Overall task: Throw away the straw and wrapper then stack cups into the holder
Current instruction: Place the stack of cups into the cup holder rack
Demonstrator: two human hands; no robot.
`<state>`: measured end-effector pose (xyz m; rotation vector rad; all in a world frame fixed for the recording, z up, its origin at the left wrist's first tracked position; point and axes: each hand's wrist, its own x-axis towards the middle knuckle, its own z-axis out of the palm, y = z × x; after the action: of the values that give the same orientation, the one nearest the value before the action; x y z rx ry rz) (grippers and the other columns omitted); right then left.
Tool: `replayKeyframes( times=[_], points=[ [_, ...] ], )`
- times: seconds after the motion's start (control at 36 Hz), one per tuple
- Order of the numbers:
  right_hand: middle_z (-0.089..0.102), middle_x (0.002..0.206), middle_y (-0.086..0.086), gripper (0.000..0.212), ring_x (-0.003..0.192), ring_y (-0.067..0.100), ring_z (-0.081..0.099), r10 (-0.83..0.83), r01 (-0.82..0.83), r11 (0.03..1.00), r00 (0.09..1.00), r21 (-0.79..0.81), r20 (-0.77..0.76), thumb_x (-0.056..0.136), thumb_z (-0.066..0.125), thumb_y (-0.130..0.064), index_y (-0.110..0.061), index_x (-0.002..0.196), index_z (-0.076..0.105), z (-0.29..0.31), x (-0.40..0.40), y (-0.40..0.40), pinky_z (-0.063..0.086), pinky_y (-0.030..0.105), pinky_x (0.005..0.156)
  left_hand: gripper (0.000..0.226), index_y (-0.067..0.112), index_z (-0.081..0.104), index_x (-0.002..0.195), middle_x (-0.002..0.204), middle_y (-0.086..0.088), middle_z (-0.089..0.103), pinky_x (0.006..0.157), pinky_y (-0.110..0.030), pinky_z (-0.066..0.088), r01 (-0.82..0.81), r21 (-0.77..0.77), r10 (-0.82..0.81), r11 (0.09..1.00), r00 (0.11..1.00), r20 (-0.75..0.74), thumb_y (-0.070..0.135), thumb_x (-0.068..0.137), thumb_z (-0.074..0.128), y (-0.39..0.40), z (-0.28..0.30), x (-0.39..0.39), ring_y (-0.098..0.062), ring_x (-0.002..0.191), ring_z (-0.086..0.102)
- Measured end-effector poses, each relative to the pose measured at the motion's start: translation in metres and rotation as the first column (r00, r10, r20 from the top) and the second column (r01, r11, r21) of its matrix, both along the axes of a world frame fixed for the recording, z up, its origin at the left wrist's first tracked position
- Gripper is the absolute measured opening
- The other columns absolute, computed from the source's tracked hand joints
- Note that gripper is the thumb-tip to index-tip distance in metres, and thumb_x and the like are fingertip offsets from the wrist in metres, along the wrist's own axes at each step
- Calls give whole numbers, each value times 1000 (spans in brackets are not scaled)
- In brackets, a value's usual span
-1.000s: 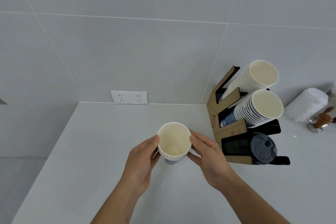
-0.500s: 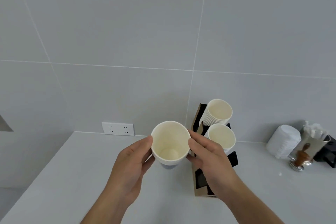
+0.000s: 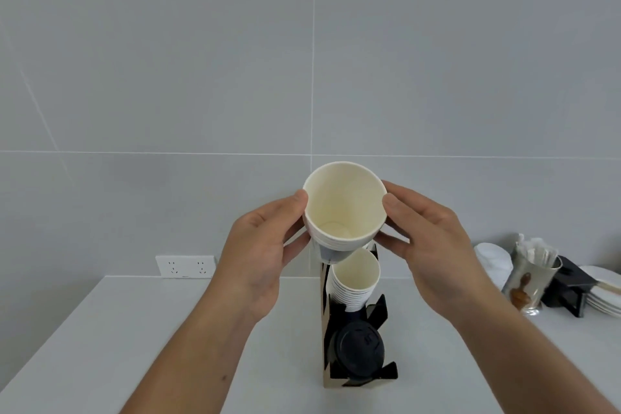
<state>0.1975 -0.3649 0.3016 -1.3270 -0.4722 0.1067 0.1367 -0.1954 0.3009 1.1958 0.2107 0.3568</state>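
Both hands have lifted the cup stack (image 3: 344, 208) off the counter to the holder (image 3: 356, 339); left hand (image 3: 260, 255) and right hand (image 3: 433, 245) grip its rim between thumbs and fingers; the top slot lies just beyond the fingertips, insertion apparently imminent.

Both hands, left hand (image 3: 260, 255) and right hand (image 3: 433, 245), hold cup (image 3: 344, 205) above holder (image 3: 356, 356).

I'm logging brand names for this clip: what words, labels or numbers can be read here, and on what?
None can be read.
Black lid in the cup holder: raised marks, too blurred.
Paper cup, held by left hand and right hand: no print shows.
Wall socket: no lettering.
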Motion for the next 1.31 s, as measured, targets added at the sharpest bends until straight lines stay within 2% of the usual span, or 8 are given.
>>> replayKeyframes(
  times=[0.17,0.33,0.58,0.75,1.0,1.08,1.19,1.31],
  points=[
    [77,106,-3,23,104,12,69,-86,85,996,996,-14,-17,96,55,-14,-22,105,75,0,14,-21,57,36,89,19,13,77,85,95,0,79,88,-32,56,7,0,-7,1000,1000,-8,28,86,65,-21,-1,14,-15,97,72],
    [77,105,-1,21,108,19,68,-134,129,989,988,-66,-74,95,58,-14,-23,99,77,-18,26,-25,57,44,91,20,14,78,87,95,1,79,88,-33,55,8,9,-8,1000,997,-70,28,89,64,-27,-19,28,-15,97,73],
    [76,106,5,18,108,26,67,-153,134,984,973,-116,-174,94,61,-13,-19,100,76,-57,46,-26,57,42,91,21,11,75,105,104,-4,77,92,-36,56,-12,105,26,994,990,-137,21,90,65,-24,-55,43,-20,100,71],
    [77,104,5,19,103,23,70,-148,127,986,962,-105,-231,94,59,-10,-13,105,74,-77,56,-24,56,36,88,14,19,76,100,95,0,77,79,-30,56,-8,147,35,989,983,-181,20,88,68,-22,-71,54,-17,85,68],
    [77,106,-4,24,104,17,69,-201,162,966,961,-201,-191,97,56,-14,-30,97,75,-100,67,-17,54,28,85,9,27,74,93,93,5,75,78,-27,55,-9,206,56,979,974,-222,23,88,67,-20,-91,71,-13,84,66],
    [77,99,-4,30,103,20,67,-224,173,945,961,-278,-164,95,57,-20,-38,85,78,-106,70,-16,54,40,94,9,29,74,87,86,10,72,79,-27,54,-13,243,70,970,971,-228,23,89,67,-18,-99,77,-10,80,63],
    [75,104,5,38,102,34,64,-251,191,917,959,-351,-134,94,57,-23,-50,76,77,-113,70,-14,51,50,100,11,26,75,95,87,16,69,91,-30,51,-10,273,80,962,966,-247,24,89,66,-19,-110,83,-5,83,62],
    [76,86,-21,38,92,9,66,-254,188,914,956,-359,-146,95,56,-23,-50,75,75,-120,71,-11,52,44,100,21,20,72,109,92,20,67,88,-27,48,9,301,70,954,966,-250,25,91,63,-20,-118,87,4,86,58]
  ],
)
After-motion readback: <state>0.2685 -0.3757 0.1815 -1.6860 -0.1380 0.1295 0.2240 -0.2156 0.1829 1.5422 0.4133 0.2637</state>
